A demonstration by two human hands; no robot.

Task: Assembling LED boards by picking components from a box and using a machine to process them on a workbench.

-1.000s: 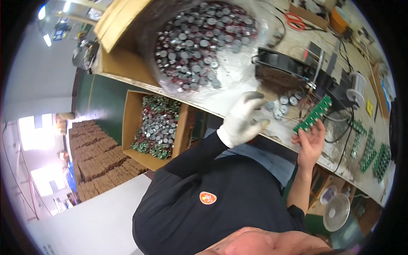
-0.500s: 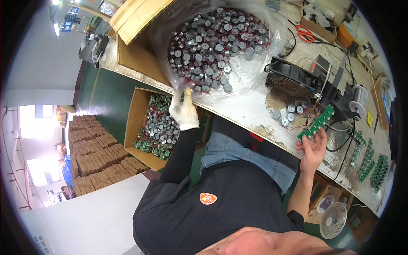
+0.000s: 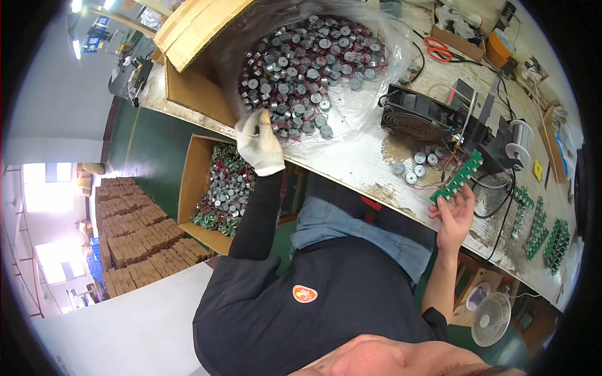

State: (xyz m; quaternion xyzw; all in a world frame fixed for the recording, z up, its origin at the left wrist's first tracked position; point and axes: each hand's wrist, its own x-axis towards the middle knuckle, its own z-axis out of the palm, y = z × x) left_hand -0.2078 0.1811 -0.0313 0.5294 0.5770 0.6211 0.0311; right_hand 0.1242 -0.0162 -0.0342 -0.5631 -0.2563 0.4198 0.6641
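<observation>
My left hand (image 3: 259,145), in a white glove with a yellowed fingertip, is at the near left edge of a clear plastic bag (image 3: 351,135) full of small round metal motors (image 3: 295,78) with red wires. Its thumb and forefinger are bent together in a pinch; whatever is between them, if anything, is too small to make out. My bare right hand (image 3: 455,219) holds a green circuit board strip (image 3: 458,178) by its near end, tilted above the bench. Just left of the board, several loose motors (image 3: 419,170) lie on the bench.
A black fan (image 3: 414,119) stands beside a stand with a solder wire spool (image 3: 519,144). More green board strips (image 3: 537,233) lie at right. Red-handled scissors (image 3: 438,50) lie at the back. Below the bench edge at left, a cardboard box (image 3: 188,188) holds motors with green boards.
My left hand has moved slightly forward toward the motors in the bag, its fingers more curled. My right hand keeps the board in nearly the same place. The whole view has shifted slightly.
</observation>
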